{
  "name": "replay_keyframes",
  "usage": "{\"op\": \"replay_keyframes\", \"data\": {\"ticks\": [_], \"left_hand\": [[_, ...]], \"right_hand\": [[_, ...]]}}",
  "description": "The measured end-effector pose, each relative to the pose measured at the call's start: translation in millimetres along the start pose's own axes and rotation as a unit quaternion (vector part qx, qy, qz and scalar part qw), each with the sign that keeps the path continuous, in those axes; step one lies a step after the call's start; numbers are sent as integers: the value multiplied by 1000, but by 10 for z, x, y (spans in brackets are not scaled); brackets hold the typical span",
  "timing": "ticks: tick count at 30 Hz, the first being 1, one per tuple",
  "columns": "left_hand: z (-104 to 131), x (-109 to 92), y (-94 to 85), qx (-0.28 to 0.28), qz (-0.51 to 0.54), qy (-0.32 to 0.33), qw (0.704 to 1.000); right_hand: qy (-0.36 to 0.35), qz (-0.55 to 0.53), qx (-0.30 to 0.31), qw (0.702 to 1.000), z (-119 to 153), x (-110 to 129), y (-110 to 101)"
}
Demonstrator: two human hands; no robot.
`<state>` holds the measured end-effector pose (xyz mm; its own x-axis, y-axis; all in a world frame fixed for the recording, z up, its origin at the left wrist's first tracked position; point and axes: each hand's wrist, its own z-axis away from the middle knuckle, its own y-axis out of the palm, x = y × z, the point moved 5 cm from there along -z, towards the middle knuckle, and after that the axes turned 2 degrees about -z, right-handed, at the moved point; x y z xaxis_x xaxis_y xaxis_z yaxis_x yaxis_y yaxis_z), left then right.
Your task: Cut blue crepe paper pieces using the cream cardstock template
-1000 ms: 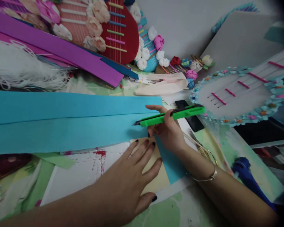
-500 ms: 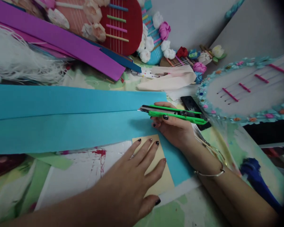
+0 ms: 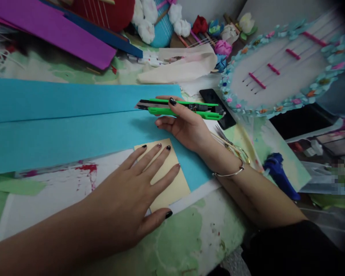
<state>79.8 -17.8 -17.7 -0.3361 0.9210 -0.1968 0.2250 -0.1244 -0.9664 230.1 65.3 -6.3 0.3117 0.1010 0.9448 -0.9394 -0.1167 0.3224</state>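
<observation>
My left hand (image 3: 132, 184) lies flat with its fingers spread on a pale yellow card (image 3: 166, 184). The card rests over the edge of a long blue sheet (image 3: 60, 142), which has a line along its length. In my right hand (image 3: 186, 126) is a green utility knife (image 3: 186, 109), held between thumb and fingers above the sheet. Its blade points left and lies near the line; whether the tip touches the sheet I cannot tell. Under my left hand and the sheet is a white board (image 3: 60, 207) with red marks.
Behind the right wrist are a black phone (image 3: 227, 119), scissors (image 3: 227, 142) and a blue glue gun (image 3: 280, 174). A flower-edged oval board (image 3: 276, 76) stands at the right. Purple sheets (image 3: 60, 34), pens (image 3: 149, 59) and paper flowers (image 3: 199, 25) lie at the back.
The view has shifted, so everything sits further left and higher. The knife now points left from a raised thumb grip, with the thumb on top of its handle. My left hand stays on the card.
</observation>
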Motion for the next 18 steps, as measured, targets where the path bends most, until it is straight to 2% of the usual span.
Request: {"op": "replay_keyframes", "data": {"ticks": [4,7,11,18], "left_hand": [[1,-1,-4,5,1,17,1000],[0,-11,-10,1,-1,7,1000],[-3,-29,-6,-2,-4,4,1000],[12,-11,2,3,-6,3,1000]], "right_hand": [[47,-31,-27,998,0,-22,17],[64,11,-59,996,-7,-20,0],[48,61,-58,995,-18,-15,-19],[37,76,-46,995,-17,-36,-41]]}}
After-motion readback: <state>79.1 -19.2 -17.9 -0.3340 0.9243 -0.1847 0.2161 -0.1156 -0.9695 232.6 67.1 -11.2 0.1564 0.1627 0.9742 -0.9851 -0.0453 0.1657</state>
